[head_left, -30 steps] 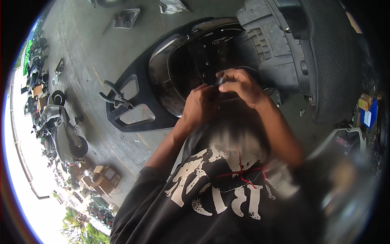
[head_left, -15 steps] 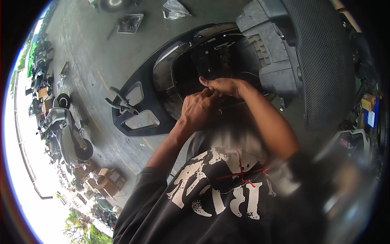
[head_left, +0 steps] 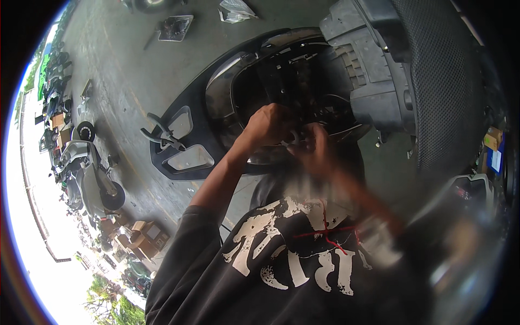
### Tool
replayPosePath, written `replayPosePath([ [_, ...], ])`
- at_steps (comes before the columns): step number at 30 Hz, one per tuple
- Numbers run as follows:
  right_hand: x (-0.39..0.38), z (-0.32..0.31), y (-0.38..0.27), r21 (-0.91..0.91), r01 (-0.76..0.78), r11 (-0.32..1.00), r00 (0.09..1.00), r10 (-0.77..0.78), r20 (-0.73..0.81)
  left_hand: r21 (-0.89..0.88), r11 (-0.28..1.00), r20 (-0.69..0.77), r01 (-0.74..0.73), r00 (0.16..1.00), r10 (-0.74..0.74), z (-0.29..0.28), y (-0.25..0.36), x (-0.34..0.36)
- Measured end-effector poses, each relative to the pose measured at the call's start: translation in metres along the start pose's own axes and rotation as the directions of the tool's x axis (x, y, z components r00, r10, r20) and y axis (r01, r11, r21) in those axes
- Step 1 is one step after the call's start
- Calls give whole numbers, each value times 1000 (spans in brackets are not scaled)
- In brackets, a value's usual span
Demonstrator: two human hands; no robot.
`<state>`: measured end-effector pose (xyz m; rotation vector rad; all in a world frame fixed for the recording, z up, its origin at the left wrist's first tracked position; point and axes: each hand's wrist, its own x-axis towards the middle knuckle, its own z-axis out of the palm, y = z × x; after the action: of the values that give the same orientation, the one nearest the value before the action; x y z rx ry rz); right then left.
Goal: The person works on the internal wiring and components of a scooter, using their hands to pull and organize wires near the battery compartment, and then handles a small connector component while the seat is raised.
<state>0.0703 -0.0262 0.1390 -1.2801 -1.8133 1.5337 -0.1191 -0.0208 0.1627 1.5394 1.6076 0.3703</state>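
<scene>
Over the near side of the scooter's opened rear body point(head_left: 219, 97), my two hands are close together. My left hand point(head_left: 266, 127) is curled with its back up, its fingertips hidden inside the dark opening. Just to its right, my right hand point(head_left: 318, 151) is closed, somewhat smeared by motion. Between the hands shows a small grey curved metal piece point(head_left: 293, 138), like the jaw of an open-end wrench; it sits at the right hand's fingers. A pair of pliers point(head_left: 162, 132) with dark handles lies on the black rear rack point(head_left: 172, 157), left of my hands.
A grey plastic storage box point(head_left: 374, 81) and a black textured seat point(head_left: 447, 86) stand raised at the right. On the floor ahead lie a tray point(head_left: 176, 28) and a clear plastic bag point(head_left: 236, 11). Motorbikes point(head_left: 89, 179) and cardboard boxes point(head_left: 145, 238) line the left.
My right hand has come off the top of my left and moved down and toward me. The left hand has shifted slightly up and right. A grey metal piece now shows between them.
</scene>
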Motion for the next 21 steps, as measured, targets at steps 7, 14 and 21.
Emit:
replayPosePath([
  [7, -3, 0, 7, -201, 4, 980, 1000, -9, -23, -302, 950, -51, 79, 994, -99, 6, -2, -7],
  [14, -2, -44, -59, -259, 177, 950, 970, -124, 207, -213, 973, -200, -93, 979, 50, 10, 23, -38],
  [21, 88, -35, -24, 581, -571, 581, 728, 32, 684, -102, 964, -381, -246, 905, 191, 24, 21, -54],
])
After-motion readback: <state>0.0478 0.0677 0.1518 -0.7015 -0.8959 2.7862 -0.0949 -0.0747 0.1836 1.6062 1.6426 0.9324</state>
